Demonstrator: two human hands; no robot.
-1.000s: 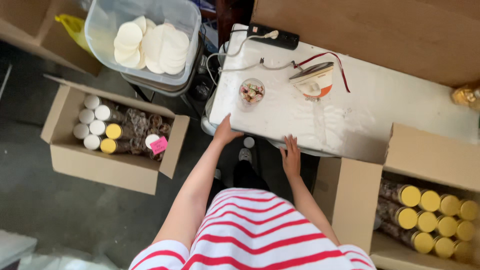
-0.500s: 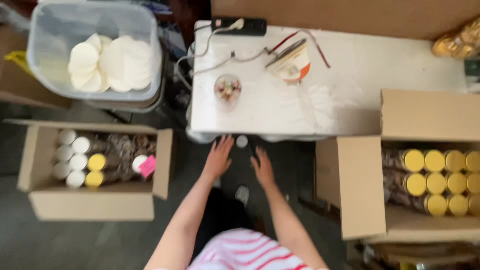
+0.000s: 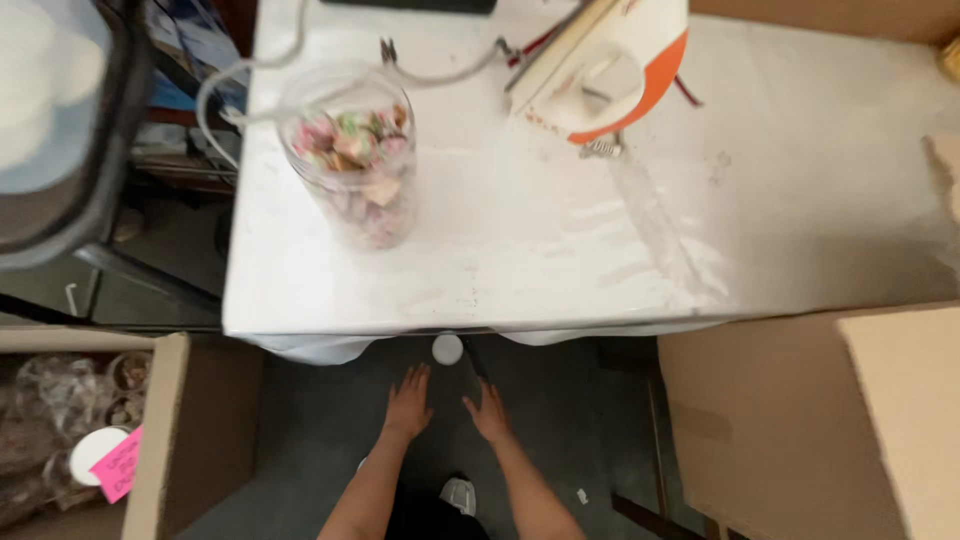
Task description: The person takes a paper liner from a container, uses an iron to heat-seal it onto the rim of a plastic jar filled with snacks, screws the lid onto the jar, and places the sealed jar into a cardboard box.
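Both of my hands reach down toward the dark floor below the table's front edge. My left hand (image 3: pixel 408 404) and my right hand (image 3: pixel 488 412) are flat, fingers apart, holding nothing. A small white round lid (image 3: pixel 447 349) lies on the floor just beyond their fingertips, between the two hands. On the white table (image 3: pixel 560 270) above stands a clear open jar (image 3: pixel 355 165) filled with wrapped sweets.
A white and orange clothes iron (image 3: pixel 610 75) with its cord rests on the table's far side. A cardboard box (image 3: pixel 830 420) stands at the right, another box (image 3: pixel 170 440) with jars and a pink note (image 3: pixel 118 465) at the left. A plastic tub (image 3: pixel 45 100) sits upper left.
My hands left the table's edge and dropped toward the floor. The view has come much closer to the table as my head lowered.
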